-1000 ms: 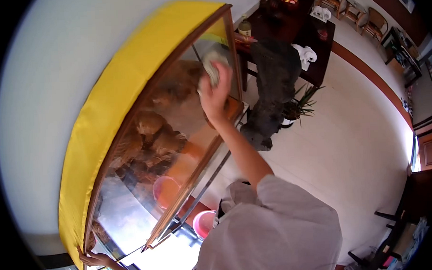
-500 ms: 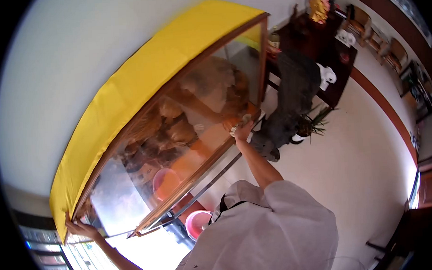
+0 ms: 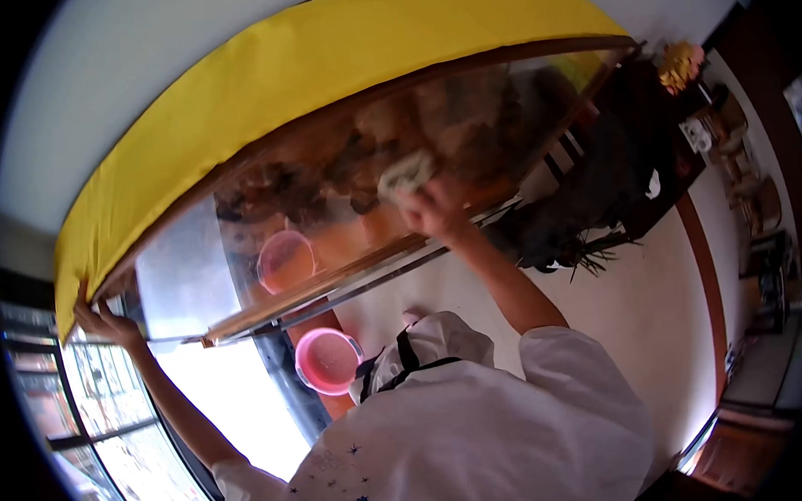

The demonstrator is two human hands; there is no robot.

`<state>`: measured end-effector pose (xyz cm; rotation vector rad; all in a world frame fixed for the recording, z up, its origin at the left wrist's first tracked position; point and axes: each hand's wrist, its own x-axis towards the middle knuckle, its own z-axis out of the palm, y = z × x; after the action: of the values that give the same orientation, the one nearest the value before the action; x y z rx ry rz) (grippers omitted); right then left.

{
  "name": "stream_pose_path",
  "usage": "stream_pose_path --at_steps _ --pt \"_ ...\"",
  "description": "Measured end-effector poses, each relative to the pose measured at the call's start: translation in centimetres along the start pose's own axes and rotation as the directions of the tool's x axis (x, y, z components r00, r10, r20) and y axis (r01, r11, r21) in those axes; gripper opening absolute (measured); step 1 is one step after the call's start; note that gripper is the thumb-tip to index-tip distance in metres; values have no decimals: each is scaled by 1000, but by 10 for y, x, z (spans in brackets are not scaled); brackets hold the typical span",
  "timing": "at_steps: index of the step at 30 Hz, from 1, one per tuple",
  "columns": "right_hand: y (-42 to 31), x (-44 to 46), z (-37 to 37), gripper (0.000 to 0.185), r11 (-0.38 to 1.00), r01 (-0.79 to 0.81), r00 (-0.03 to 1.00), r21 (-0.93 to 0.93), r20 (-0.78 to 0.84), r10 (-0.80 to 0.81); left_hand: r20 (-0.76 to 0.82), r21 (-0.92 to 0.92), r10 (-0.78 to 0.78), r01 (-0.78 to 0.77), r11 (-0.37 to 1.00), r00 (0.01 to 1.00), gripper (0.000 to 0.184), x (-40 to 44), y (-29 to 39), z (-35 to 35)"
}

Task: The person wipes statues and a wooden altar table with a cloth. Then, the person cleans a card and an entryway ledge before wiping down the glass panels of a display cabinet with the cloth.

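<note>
A long glass display case (image 3: pixel 342 119) with a brown wooden frame stretches across the view, its top covered by a yellow cloth (image 3: pixel 321 61). My right hand (image 3: pixel 440 215) holds a pale, crumpled cleaning rag (image 3: pixel 407 174) against the glass front; hand and rag are slightly blurred. At the far left, my left hand (image 3: pixel 109 326) grips the case's end corner, fingers over the frame and the yellow cloth's edge. Behind the glass are brown shapes that I cannot make out clearly, mixed with reflections.
Below the case a pink basin (image 3: pixel 330 359) stands on the floor, and its reflection shows in the glass. To the right are a potted plant (image 3: pixel 593 251), a dark table, a golden figure (image 3: pixel 681 66) and wooden chairs (image 3: pixel 757 199). A bright window (image 3: pixel 112 397) lies at lower left.
My right hand has moved the rag left across the glass, away from the case's right end. My left hand stays at the left corner. The whole view has turned and shifted.
</note>
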<state>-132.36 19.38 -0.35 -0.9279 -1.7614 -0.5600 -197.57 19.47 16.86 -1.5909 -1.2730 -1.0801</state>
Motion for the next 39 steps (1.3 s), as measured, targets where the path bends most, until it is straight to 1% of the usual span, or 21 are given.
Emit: stream_pose_path --at_steps 1,3,6,9,11,14,16,18,20,21,23,24,26,27,29,31,33,35,37,38,39 --pt "-12 -44 18 30 995 18 979 98 199 -37 -2 -11 2 -2 1000 1000 47 2 1 -1" --pt "-20 -109 38 34 976 194 823 100 525 -217 4 -26 0 0 1000 1000 44 6 9 -2" --pt "-13 -129 46 31 970 184 740 160 627 -243 25 -95 -62 64 993 998 40 6 21 -5" --pt "-13 -64 24 34 959 265 845 104 454 -283 38 -41 -29 30 999 999 41 5 24 -10" --pt "-13 10 3 35 958 286 936 20 211 -283 -1 2 -50 50 999 999 40 4 26 -4" --pt "-25 107 -16 35 983 164 982 -81 -83 -170 -19 -12 -80 79 997 997 40 8 36 -3" --pt "-38 120 -4 26 990 137 983 -35 -117 -140 -27 -15 -91 90 996 996 40 10 36 -2" --pt "-45 94 25 25 952 299 948 -58 -92 -304 -51 -15 -68 68 998 996 40 9 36 -1" --pt "-54 37 42 30 921 389 902 25 195 -386 -22 -12 -81 80 997 996 39 6 30 -2" --pt "-50 -13 58 32 905 403 821 135 385 -422 -14 -11 -79 79 997 997 38 5 29 -3" --pt "-43 -70 76 31 823 508 611 253 568 -552 8 -22 -66 66 998 998 37 6 30 -5" --pt "-44 -71 77 30 829 491 622 269 557 -550 34 -39 -105 106 994 994 37 7 30 -6" --pt "-47 -68 83 29 840 448 645 307 540 -541 30 -23 -85 86 996 996 36 10 35 -10" --pt "-56 -44 76 34 854 456 705 252 483 -519 18 -21 -83 84 996 996 35 12 40 -11" --pt "-80 40 60 35 907 393 873 148 248 -419 6 -10 -84 84 996 996 34 13 45 -14" --pt "-92 128 49 34 933 350 937 78 -36 -348 9 -15 -90 91 996 996 34 17 52 -17" --pt "-93 161 52 32 951 250 958 182 99 -271 -11 -32 -93 92 995 996 35 17 52 -15" --pt "-102 148 69 34 941 206 952 267 168 -256 -15 -32 -97 97 995 995 35 16 52 -13" --pt "-106 97 91 39 859 499 863 112 33 -505 -21 -23 -104 104 994 994 35 16 51 -12" --pt "-112 57 104 38 835 532 813 139 194 -550 -14 -17 -107 107 994 994 35 15 51 -12" --pt "-116 27 109 34 793 571 705 212 367 -606 -1 -17 -104 104 994 995 36 14 51 -13"
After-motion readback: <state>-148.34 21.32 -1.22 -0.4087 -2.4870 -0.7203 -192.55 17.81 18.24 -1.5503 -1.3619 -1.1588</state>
